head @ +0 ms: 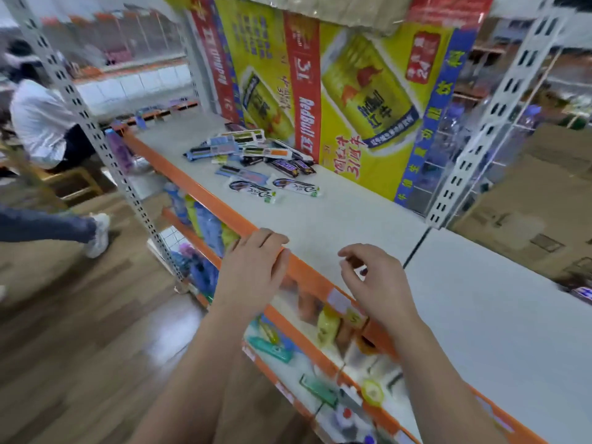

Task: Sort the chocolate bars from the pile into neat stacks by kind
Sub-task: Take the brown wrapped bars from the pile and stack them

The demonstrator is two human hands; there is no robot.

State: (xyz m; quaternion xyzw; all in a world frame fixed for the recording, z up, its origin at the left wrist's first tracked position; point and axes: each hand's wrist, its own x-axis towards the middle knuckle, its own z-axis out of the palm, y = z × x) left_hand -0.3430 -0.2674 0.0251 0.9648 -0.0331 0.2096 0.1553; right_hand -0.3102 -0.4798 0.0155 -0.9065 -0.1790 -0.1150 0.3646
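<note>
- Head view: your left hand lies on the orange front rail of the shelf, fingers straight and together, their tips just over the rail's top edge; it grips nothing
- Your right hand hovers over the white shelf board just beside your left fingers, its fingers loosely curled and relaxed, thumb near the forefinger; nothing is plainly held, though blur softens the fingertips
- The pile of chocolate bars lies well beyond both sets of fingertips, farther along the same board, unsorted and overlapping
- Nearest your fingers, at the pile's near edge, two white-wrapped bars lie flat side by side, not touching each other
- Just past those, a pale blue bar lies flat, and two dark brown bars lie together on the side of your right fingers
- Behind the pile, farthest from your fingers, stands a yellow Red Bull carton, its print upside down from where you look; the pile reaches its foot
- Below your left fingers, the lower shelves hold blurred packaged goods
- Well off to the left of your left fingers, a person in a white shirt sits on a wooden stool
</note>
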